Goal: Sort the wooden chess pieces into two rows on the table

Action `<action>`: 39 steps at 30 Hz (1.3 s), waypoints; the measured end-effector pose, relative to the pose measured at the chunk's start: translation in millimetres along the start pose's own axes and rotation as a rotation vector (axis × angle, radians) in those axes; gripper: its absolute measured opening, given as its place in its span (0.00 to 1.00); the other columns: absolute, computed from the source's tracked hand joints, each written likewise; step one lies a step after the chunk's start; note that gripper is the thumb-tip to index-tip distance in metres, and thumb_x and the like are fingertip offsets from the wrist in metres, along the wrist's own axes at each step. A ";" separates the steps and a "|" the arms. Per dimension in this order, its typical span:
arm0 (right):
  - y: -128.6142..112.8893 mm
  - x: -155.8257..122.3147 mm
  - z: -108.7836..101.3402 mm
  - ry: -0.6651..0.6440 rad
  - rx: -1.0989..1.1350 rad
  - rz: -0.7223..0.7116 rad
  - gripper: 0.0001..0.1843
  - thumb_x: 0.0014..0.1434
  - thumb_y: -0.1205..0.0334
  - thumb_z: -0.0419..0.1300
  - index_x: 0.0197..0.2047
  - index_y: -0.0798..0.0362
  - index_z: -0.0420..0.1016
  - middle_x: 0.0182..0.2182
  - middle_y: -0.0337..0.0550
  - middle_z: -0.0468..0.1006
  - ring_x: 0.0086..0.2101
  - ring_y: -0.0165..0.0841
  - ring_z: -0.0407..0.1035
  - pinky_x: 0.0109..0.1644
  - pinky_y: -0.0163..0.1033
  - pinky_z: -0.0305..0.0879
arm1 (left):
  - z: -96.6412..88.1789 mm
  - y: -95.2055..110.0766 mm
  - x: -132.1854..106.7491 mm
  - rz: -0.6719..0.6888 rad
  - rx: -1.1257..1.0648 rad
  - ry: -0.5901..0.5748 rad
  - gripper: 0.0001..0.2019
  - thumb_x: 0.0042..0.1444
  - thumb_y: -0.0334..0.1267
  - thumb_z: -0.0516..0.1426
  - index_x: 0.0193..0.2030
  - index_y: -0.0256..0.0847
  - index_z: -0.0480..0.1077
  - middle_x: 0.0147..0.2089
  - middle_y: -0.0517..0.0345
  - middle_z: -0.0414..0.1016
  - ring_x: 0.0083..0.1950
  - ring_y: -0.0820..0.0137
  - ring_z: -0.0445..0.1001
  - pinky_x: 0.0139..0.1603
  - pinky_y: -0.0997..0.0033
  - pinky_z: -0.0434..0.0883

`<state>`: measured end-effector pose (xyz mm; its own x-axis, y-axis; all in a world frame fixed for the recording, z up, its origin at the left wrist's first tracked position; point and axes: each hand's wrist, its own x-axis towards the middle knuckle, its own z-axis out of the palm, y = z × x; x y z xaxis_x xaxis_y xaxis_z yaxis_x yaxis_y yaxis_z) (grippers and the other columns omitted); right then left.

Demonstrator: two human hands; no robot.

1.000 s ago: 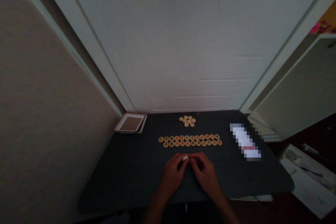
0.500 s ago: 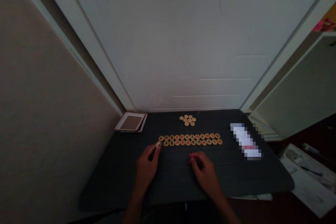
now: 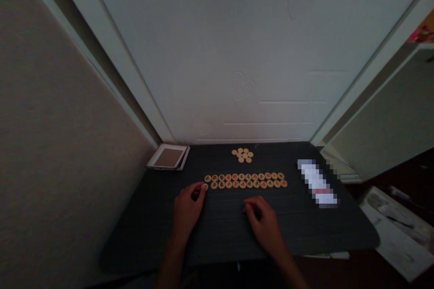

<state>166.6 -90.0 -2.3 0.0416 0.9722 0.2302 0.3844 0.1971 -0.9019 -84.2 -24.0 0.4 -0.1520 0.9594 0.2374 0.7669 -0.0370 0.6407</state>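
Observation:
Two rows of round wooden Chinese chess pieces (image 3: 242,180) lie on the dark table, with red and black characters facing up. At the left end of the front row, my left hand (image 3: 188,207) is closed, thumb and forefinger on a chess piece (image 3: 205,187). That piece sits low, at or near the tabletop, partly covered by the fingertips. In front of the rows, right of the middle, my right hand (image 3: 262,221) is curled with thumb and fingers together. Whether anything is inside it is hidden. Behind the rows lies a cluster of blank-faced pieces (image 3: 244,156).
A shallow open box (image 3: 186,159) sits at the table's back left corner. On the right lies a blurred white item (image 3: 317,183). A white panel with embossed hearts (image 3: 242,86) rises behind the dark table (image 3: 217,239). Boxes (image 3: 396,226) stand lower, beyond the right edge.
My left hand has shifted slightly left and down with the chess piece, which now looks flatter and lower at the row's end. My right hand has stayed in place.

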 end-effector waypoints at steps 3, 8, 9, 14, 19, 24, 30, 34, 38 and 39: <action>1.2 -0.3 0.3 0.001 -0.001 -0.002 0.11 0.68 0.56 0.55 0.44 0.49 0.78 0.37 0.44 0.79 0.39 0.37 0.75 0.44 0.39 0.70 | 1.1 1.8 1.3 0.020 0.032 0.005 0.16 0.63 0.50 0.55 0.46 0.44 0.77 0.42 0.54 0.82 0.40 0.62 0.80 0.43 0.63 0.75; 1.7 -0.5 0.9 -0.007 0.000 0.001 0.10 0.68 0.56 0.56 0.44 0.49 0.78 0.38 0.44 0.79 0.39 0.37 0.74 0.44 0.39 0.70 | 2.1 2.5 0.5 0.047 0.064 0.028 0.15 0.63 0.49 0.55 0.47 0.43 0.76 0.42 0.54 0.81 0.40 0.62 0.78 0.43 0.63 0.73; 1.6 -0.5 1.0 -0.004 0.001 0.001 0.10 0.68 0.56 0.56 0.44 0.49 0.78 0.38 0.44 0.79 0.39 0.37 0.74 0.44 0.39 0.70 | 2.3 1.7 -0.3 0.059 0.067 0.029 0.15 0.63 0.49 0.55 0.47 0.43 0.76 0.42 0.53 0.80 0.40 0.62 0.78 0.44 0.62 0.73; 1.3 -0.5 0.9 0.001 -0.010 -0.005 0.10 0.68 0.57 0.56 0.44 0.49 0.78 0.37 0.43 0.79 0.38 0.36 0.75 0.44 0.39 0.70 | 3.5 -3.0 -4.6 0.116 0.129 0.008 0.13 0.61 0.45 0.57 0.49 0.45 0.75 0.46 0.54 0.80 0.43 0.61 0.77 0.47 0.60 0.71; -1.0 -0.3 0.1 0.007 -0.020 -0.015 0.10 0.67 0.58 0.57 0.43 0.48 0.78 0.37 0.43 0.79 0.38 0.36 0.75 0.43 0.38 0.70 | 3.9 -3.2 -5.3 0.123 0.146 0.006 0.12 0.61 0.43 0.57 0.49 0.46 0.75 0.46 0.55 0.80 0.43 0.60 0.77 0.46 0.60 0.70; -1.7 0.1 0.8 0.006 -0.006 -0.003 0.11 0.67 0.55 0.56 0.44 0.49 0.79 0.37 0.44 0.79 0.38 0.37 0.75 0.44 0.40 0.71 | 4.1 -1.4 -5.6 0.127 0.130 0.010 0.11 0.61 0.44 0.57 0.48 0.46 0.74 0.46 0.55 0.80 0.42 0.61 0.77 0.46 0.59 0.70; 1.5 1.8 -1.0 0.009 0.126 0.089 0.14 0.67 0.51 0.57 0.45 0.50 0.78 0.37 0.45 0.80 0.38 0.38 0.77 0.44 0.40 0.72 | 1.3 -0.5 -4.2 0.105 0.115 0.014 0.12 0.60 0.45 0.57 0.48 0.45 0.74 0.45 0.54 0.79 0.41 0.60 0.77 0.45 0.59 0.70; -8.0 29.8 -18.3 0.023 0.053 0.040 0.12 0.67 0.53 0.58 0.45 0.50 0.78 0.40 0.44 0.81 0.40 0.37 0.76 0.46 0.40 0.72 | -0.3 8.6 -8.7 0.094 0.027 0.042 0.13 0.59 0.44 0.57 0.48 0.43 0.73 0.46 0.53 0.78 0.40 0.62 0.77 0.45 0.59 0.72; -17.0 96.0 -34.9 -0.021 -0.278 -0.081 0.13 0.69 0.59 0.54 0.51 0.53 0.76 0.46 0.47 0.80 0.42 0.34 0.75 0.47 0.38 0.72 | 12.4 33.5 -29.7 0.101 -0.118 0.027 0.12 0.61 0.44 0.56 0.48 0.42 0.73 0.37 0.57 0.77 0.35 0.65 0.76 0.41 0.64 0.74; -16.9 115.5 -36.1 -0.073 -0.425 -0.090 0.14 0.69 0.60 0.53 0.53 0.53 0.75 0.47 0.47 0.79 0.44 0.33 0.75 0.49 0.38 0.70 | 17.5 40.4 -36.1 0.104 -0.156 -0.032 0.12 0.62 0.44 0.55 0.48 0.43 0.73 0.35 0.59 0.76 0.33 0.67 0.75 0.39 0.66 0.74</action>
<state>198.3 14.4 52.7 -0.0685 0.9629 0.2608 0.7293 0.2268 -0.6455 -36.8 -55.1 5.0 -0.0550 0.9564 0.2868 0.6709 -0.1773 0.7200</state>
